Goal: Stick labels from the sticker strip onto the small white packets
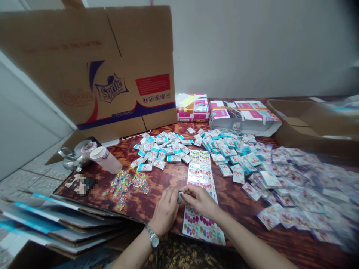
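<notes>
My left hand and my right hand meet over a dark wood-grain table, their fingertips pinching a small white-and-teal packet. Under my right hand lies a long strip of sheets printed with colourful round stickers, and it runs on below both hands. Heaps of similar small packets spread across the table ahead of me, with a wider scatter to the right. Small clear bags of bright pieces lie left of my left hand. A silver watch circles my left wrist.
A flap of a Sprite cardboard carton rises at the back left. Pink printed packs and an open cardboard box stand at the far edge. A plastic bottle and metal kettle stand left, above stacked flat cardboard.
</notes>
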A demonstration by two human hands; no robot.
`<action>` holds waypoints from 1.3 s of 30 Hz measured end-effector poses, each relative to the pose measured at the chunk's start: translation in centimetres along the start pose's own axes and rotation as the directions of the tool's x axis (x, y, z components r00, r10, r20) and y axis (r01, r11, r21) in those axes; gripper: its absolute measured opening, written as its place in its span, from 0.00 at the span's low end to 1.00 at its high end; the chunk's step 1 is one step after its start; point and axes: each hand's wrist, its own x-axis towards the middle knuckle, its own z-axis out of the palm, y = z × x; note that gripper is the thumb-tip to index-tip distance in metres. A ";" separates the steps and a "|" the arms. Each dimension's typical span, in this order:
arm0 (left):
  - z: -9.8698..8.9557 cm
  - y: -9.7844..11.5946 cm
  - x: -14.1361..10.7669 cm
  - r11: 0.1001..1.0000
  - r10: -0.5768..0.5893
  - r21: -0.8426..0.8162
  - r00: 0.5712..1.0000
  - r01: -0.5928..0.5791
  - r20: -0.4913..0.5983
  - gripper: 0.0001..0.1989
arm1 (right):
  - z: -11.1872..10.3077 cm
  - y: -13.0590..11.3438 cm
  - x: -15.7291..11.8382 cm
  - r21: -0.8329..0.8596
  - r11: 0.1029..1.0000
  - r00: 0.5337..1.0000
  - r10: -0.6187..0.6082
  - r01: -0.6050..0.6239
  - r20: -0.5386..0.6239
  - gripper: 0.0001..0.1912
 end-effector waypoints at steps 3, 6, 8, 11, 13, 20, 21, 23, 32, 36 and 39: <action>-0.1 0.1 0.0 1.000 0.019 -0.009 1.000 -0.019 -0.009 0.21 | 0.3 -0.1 -0.2 -0.129 0.990 0.992 -0.076 0.063 -0.097 0.05; -0.2 0.0 -0.2 0.999 0.043 -0.001 0.998 -0.043 -0.045 0.21 | 0.3 -0.3 -0.2 -0.266 0.955 0.974 -0.174 0.131 -0.148 0.03; -0.2 0.0 -0.3 0.998 0.057 0.012 0.996 -0.057 -0.070 0.22 | 0.2 -0.3 -0.1 -0.305 0.945 0.966 -0.183 0.121 -0.184 0.03; -0.3 0.0 -0.3 0.999 0.045 0.009 0.994 -0.044 -0.103 0.22 | 0.3 -0.5 -0.3 -0.313 0.944 0.960 -0.181 0.109 -0.212 0.06; -0.4 0.2 -0.1 1.000 0.003 -0.014 0.992 -0.004 -0.122 0.22 | 0.5 -0.9 -0.6 -0.374 0.917 0.944 -0.236 0.138 -0.231 0.04; -0.3 0.5 0.3 1.000 -0.025 0.011 0.986 0.028 -0.168 0.22 | 1.4 -1.6 -1.2 -0.721 0.677 0.878 -0.426 0.149 -0.218 0.06; -0.2 0.5 0.3 0.999 -0.022 0.025 0.985 0.027 -0.172 0.22 | 1.5 -1.5 -1.2 -0.746 0.646 0.876 -0.443 0.164 -0.191 0.06; 0.1 0.4 0.1 0.998 -0.019 0.048 0.984 0.028 -0.179 0.23 | 1.6 -1.2 -1.2 -0.748 0.632 0.885 -0.446 0.203 -0.137 0.08; 0.4 0.1 -0.3 0.996 0.005 0.092 0.983 0.012 -0.184 0.24 | 1.4 -0.8 -1.0 -0.625 0.730 0.910 -0.408 0.275 -0.077 0.07; 0.3 0.0 -0.4 0.990 0.029 0.139 0.985 -0.006 -0.170 0.24 | 0.9 -1.0 -0.7 -0.508 0.831 0.943 -0.318 0.227 -0.099 0.05; -0.1 0.0 -0.3 0.990 0.027 0.141 0.984 -0.002 -0.177 0.24 | 0.4 -0.9 -0.4 -0.320 0.937 0.967 -0.197 0.137 -0.161 0.03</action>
